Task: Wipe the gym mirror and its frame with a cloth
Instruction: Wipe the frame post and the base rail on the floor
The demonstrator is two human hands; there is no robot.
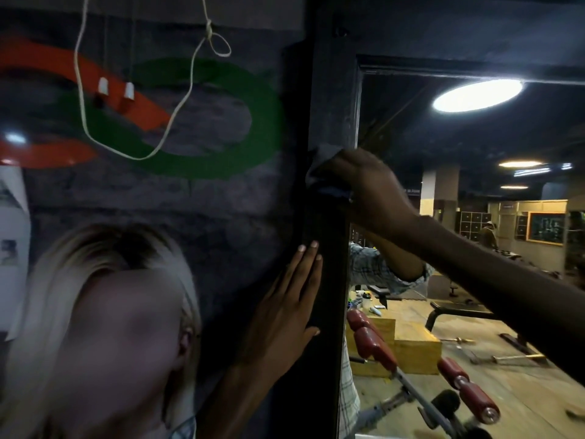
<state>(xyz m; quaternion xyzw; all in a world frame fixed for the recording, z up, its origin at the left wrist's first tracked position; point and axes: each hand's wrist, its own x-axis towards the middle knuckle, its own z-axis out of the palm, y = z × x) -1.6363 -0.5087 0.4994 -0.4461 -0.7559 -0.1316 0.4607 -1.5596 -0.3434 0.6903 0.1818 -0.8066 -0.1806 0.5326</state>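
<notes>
— Where's the cloth [319, 166]?
— On the dark frame [329, 106], bunched under the right hand [370, 188], fingers curled round it. Lower down, the left hand [285, 308] lies flat.
— The room?
— The mirror [474, 147] shows benches [456, 308] and a lamp [478, 95]; painted wall [221, 201] to the left.

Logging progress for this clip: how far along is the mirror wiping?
Done: nothing I can tell; dim light hides cleaned patches. In hand: the right hand holds the cloth against the frame, left hand flat lower down. Left: seemingly the mirror glass.
</notes>
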